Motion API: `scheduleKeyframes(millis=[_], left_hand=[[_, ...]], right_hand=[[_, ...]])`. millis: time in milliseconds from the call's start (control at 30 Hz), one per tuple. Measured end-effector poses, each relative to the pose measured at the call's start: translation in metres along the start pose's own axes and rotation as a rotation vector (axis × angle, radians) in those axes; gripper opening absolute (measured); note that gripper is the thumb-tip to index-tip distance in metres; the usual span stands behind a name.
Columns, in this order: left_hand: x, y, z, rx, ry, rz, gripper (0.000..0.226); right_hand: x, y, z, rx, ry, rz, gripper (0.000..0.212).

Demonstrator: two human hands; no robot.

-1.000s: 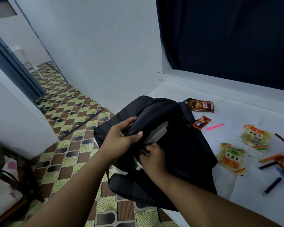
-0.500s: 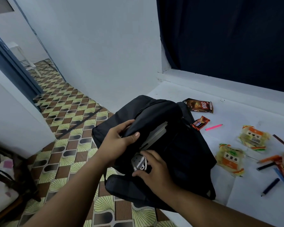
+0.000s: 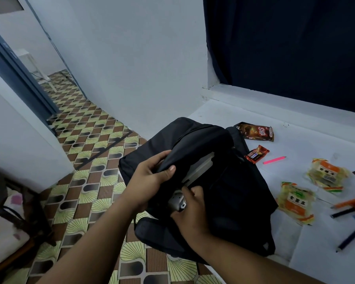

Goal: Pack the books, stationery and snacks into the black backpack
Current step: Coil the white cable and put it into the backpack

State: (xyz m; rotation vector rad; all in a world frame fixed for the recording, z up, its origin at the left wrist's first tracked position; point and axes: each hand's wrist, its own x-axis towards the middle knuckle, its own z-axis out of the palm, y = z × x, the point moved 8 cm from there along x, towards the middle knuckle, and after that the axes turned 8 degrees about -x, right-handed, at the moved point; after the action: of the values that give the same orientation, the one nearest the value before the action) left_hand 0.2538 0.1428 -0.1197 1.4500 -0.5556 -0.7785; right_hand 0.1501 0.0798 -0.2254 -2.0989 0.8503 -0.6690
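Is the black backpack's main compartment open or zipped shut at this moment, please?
Open. The left hand grips the black backpack flap lifted, and pale book edges show through the gap.

Right hand (image 3: pixel 190 210) back deeper at backpack (image 3: pixel 234 193) opening.

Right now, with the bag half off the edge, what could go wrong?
The black fabric backpack overhangs the white surface's edge above the floor; added weight could tip it off. The left hand pinches only the flap; if it slips, the opening may close on the right hand.
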Motion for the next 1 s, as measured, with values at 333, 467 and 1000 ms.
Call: scheduleKeyframes(millis=[333,467,1000], left_hand=[[0.0,-0.001,0.008,-0.074,-0.014,-0.026,0.038],[0.001,0.0,0.009,-0.085,-0.015,-0.028,0.038],[0.003,0.003,-0.005,0.643,0.094,0.191,0.038]], right_hand=[[0.003,0.008,0.003,0.127,0.072,0.112,0.058],[0.011,0.002,0.0,0.119,0.062,0.098,0.049],[0.007,0.029,-0.021,0.285,-0.238,0.099,0.042]])
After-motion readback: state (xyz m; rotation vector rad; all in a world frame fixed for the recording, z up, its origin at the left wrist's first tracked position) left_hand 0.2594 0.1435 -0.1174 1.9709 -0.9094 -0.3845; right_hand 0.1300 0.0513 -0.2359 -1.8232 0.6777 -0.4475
